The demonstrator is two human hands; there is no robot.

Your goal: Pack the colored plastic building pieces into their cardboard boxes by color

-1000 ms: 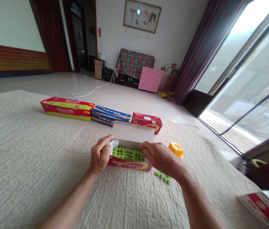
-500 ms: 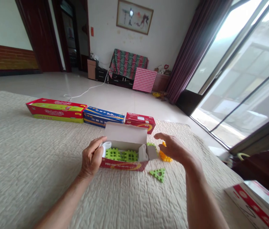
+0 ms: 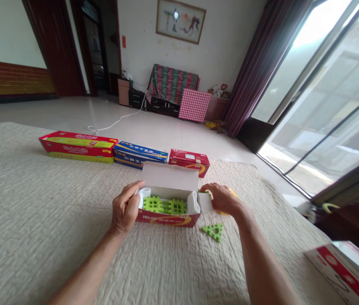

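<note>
My left hand (image 3: pixel 126 209) grips the left end of an open red cardboard box (image 3: pixel 168 220), thumb on the near side. Inside lie two green interlocking building blocks (image 3: pixel 176 206) with window cut-outs, between white rolled pieces (image 3: pixel 193 202). The box's white lid (image 3: pixel 170 176) stands up at the back. Beyond the right side flap (image 3: pixel 205 203), my right hand (image 3: pixel 220 198) has its fingers closed on another green building block (image 3: pixel 207 192), partly hidden. Yellow blocks (image 3: pixel 232 193) show partly behind that hand. A green triangular block (image 3: pixel 214 231) lies right of the box.
A red-and-green box (image 3: pixel 80 149), a blue box (image 3: pixel 139 154) and a closed red box (image 3: pixel 190 160) form a row behind on the quilted cover (image 3: pixel 71 212). A white-and-red carton (image 3: pixel 341 271) stands at lower right.
My right hand has come down and left from above the yellow blocks to the green block behind the flap, its fingers closing. My left hand keeps its hold on the box.
</note>
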